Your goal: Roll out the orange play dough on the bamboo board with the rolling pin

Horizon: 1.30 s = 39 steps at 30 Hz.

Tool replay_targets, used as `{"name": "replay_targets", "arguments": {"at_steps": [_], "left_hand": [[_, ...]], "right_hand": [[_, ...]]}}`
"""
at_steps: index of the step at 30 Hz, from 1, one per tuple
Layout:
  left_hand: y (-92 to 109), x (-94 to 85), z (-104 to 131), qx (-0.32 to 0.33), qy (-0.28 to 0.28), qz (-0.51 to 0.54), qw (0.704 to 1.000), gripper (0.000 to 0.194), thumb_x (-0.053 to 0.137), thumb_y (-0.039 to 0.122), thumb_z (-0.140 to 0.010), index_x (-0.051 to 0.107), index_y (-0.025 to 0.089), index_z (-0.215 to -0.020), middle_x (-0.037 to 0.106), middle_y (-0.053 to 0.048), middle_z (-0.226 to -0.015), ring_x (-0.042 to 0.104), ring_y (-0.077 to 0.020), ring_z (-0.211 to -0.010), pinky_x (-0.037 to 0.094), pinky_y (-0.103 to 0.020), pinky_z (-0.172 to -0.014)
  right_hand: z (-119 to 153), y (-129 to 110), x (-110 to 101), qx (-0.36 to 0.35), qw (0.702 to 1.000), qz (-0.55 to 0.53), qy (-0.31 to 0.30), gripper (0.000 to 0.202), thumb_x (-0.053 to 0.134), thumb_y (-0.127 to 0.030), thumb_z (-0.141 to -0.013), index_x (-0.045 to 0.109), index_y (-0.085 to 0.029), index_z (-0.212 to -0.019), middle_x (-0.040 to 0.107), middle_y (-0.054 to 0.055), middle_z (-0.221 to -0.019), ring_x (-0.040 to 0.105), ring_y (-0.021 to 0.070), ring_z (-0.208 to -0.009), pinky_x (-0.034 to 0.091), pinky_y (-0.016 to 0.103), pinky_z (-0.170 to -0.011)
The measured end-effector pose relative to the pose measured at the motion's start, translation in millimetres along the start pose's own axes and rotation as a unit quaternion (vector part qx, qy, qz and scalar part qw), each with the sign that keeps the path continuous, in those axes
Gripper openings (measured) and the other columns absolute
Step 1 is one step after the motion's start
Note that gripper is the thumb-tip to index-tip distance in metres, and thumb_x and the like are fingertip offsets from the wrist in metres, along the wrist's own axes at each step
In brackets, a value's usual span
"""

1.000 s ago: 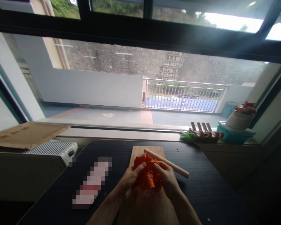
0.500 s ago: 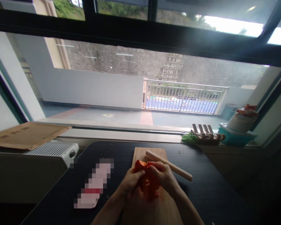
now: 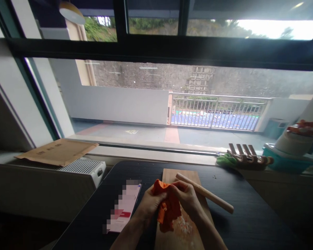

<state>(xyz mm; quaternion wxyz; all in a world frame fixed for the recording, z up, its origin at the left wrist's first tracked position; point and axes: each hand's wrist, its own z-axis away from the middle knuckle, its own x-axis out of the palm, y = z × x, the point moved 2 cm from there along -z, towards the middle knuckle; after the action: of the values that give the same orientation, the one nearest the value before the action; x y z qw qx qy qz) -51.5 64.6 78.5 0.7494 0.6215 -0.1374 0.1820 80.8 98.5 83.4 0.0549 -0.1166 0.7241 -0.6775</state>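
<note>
Between both hands hangs a thin, ragged piece of orange dough (image 3: pixel 172 207), held over the wooden board (image 3: pixel 181 172). My left hand (image 3: pixel 151 200) pinches its upper left edge between thumb and fingers. Its upper right edge is gripped by the fingertips of my right hand (image 3: pixel 186 195). The dough has a torn, uneven lower edge, and orange smears and bits mark the board below it. A wooden rolling pin (image 3: pixel 207 194) lies slantwise across the board's right edge, just beyond my right hand.
On the dark table (image 3: pixel 232 225), a phone (image 3: pixel 130 205) with a partly blurred pink screen lies left of the board. A brown envelope (image 3: pixel 59 152) rests on the radiator (image 3: pixel 80 165). A green cloth (image 3: pixel 226 160), a brown rack and a teal box (image 3: pixel 287 161) stand along the sill.
The camera view has shifted, so the table and hands appear further right. The dough now hangs differently, showing more of the smeared board beneath. Both hands still hold it.
</note>
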Motion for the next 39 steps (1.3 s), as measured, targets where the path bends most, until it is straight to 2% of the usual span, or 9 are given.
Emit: {"name": "replay_targets", "arguments": {"at_steps": [5, 9, 16, 20, 24, 28, 33, 36, 39], "left_hand": [[2.4, -3.4, 13.9, -0.032, 0.0, 0.007, 0.999, 0.035, 0.085, 0.022, -0.056, 0.072, 0.01, -0.086, 0.074, -0.011, -0.082, 0.069, -0.0213, -0.074, 0.053, -0.029, -0.071], [-6.4, 0.1, 14.9, -0.043, 0.019, 0.033, 0.998, 0.026, 0.081, 0.015, -0.059, 0.071, 0.008, -0.082, 0.073, -0.011, -0.077, 0.069, -0.0203, -0.069, 0.054, -0.028, -0.066], [-27.0, 18.0, -7.9, -0.008, 0.096, 0.07, 0.993, 0.014, 0.074, 0.006, -0.064, 0.067, 0.013, -0.074, 0.071, -0.003, -0.065, 0.065, -0.012, -0.058, 0.051, -0.02, -0.058], [-21.7, 34.3, -6.4, -0.016, 0.055, 0.066, 0.996, 0.024, 0.078, 0.014, -0.063, 0.068, 0.013, -0.085, 0.072, -0.005, -0.071, 0.067, -0.0151, -0.062, 0.053, -0.023, -0.059], [-12.5, 38.4, -2.8, -0.037, -0.006, 0.045, 0.998, 0.038, 0.081, 0.023, -0.063, 0.068, 0.015, -0.098, 0.073, -0.006, -0.082, 0.069, -0.0184, -0.069, 0.053, -0.026, -0.06], [-23.2, 37.2, -8.0, -0.05, -0.002, 0.042, 0.998, 0.03, 0.078, 0.035, -0.069, 0.069, 0.01, -0.082, 0.071, -0.006, -0.069, 0.065, -0.0142, -0.058, 0.051, -0.022, -0.056], [-32.9, 36.2, -8.9, -0.059, -0.034, 0.062, 0.996, 0.031, 0.072, 0.038, -0.075, 0.07, 0.011, -0.092, 0.074, -0.01, -0.086, 0.069, -0.0192, -0.082, 0.053, -0.026, -0.076], [-18.5, 33.9, -3.5, -0.057, -0.08, 0.032, 0.995, 0.042, 0.08, 0.03, -0.067, 0.068, 0.012, -0.103, 0.073, -0.012, -0.093, 0.07, -0.0232, -0.086, 0.053, -0.029, -0.075], [-1.9, 35.4, 0.0, -0.033, -0.091, -0.013, 0.995, 0.048, 0.083, 0.031, -0.063, 0.068, 0.013, -0.105, 0.073, -0.013, -0.092, 0.07, -0.0245, -0.085, 0.053, -0.028, -0.071]], "right_hand": [[6.8, 6.0, 4.9, 0.013, 0.999, -0.04, 0.019, 0.048, 0.071, -0.063, -0.06, 0.072, -0.019, -0.081, 0.068, 0.005, -0.075, 0.062, 0.0205, -0.067, 0.049, 0.031, -0.059], [16.0, 8.9, -8.1, 0.025, 0.997, -0.059, 0.037, 0.052, 0.067, -0.066, -0.063, 0.07, -0.022, -0.091, 0.069, 0.008, -0.087, 0.064, 0.0247, -0.078, 0.051, 0.033, -0.062], [16.6, 12.2, -29.4, 0.045, 0.998, -0.021, -0.031, 0.05, 0.066, -0.065, -0.067, 0.07, -0.015, -0.074, 0.063, 0.005, -0.065, 0.056, 0.0156, -0.06, 0.043, 0.027, -0.055], [14.3, 12.9, -39.3, 0.035, 0.999, 0.0, -0.004, 0.055, 0.07, -0.065, -0.062, 0.07, -0.012, -0.075, 0.062, 0.003, -0.063, 0.053, 0.0123, -0.055, 0.039, 0.024, -0.05], [20.3, 8.3, -50.4, 0.04, 0.999, -0.028, 0.003, 0.058, 0.068, -0.068, -0.062, 0.07, -0.014, -0.084, 0.066, 0.006, -0.072, 0.059, 0.0165, -0.063, 0.045, 0.026, -0.054], [31.4, 7.6, -55.1, 0.064, 0.995, -0.067, 0.032, 0.058, 0.068, -0.067, -0.063, 0.07, -0.019, -0.095, 0.068, 0.008, -0.088, 0.064, 0.0219, -0.075, 0.05, 0.03, -0.062], [36.2, 7.8, -59.9, 0.051, 0.994, -0.074, 0.065, 0.059, 0.071, -0.067, -0.059, 0.069, -0.025, -0.1, 0.069, 0.009, -0.097, 0.064, 0.0262, -0.088, 0.053, 0.032, -0.069], [32.2, 0.7, -61.0, 0.048, 0.996, -0.065, 0.034, 0.058, 0.069, -0.068, -0.062, 0.07, -0.02, -0.095, 0.069, 0.009, -0.087, 0.065, 0.0249, -0.079, 0.052, 0.032, -0.064], [26.4, -8.5, -58.6, 0.037, 0.998, -0.048, -0.021, 0.057, 0.065, -0.065, -0.068, 0.069, -0.016, -0.096, 0.069, 0.008, -0.082, 0.065, 0.0214, -0.071, 0.051, 0.031, -0.061]]}}
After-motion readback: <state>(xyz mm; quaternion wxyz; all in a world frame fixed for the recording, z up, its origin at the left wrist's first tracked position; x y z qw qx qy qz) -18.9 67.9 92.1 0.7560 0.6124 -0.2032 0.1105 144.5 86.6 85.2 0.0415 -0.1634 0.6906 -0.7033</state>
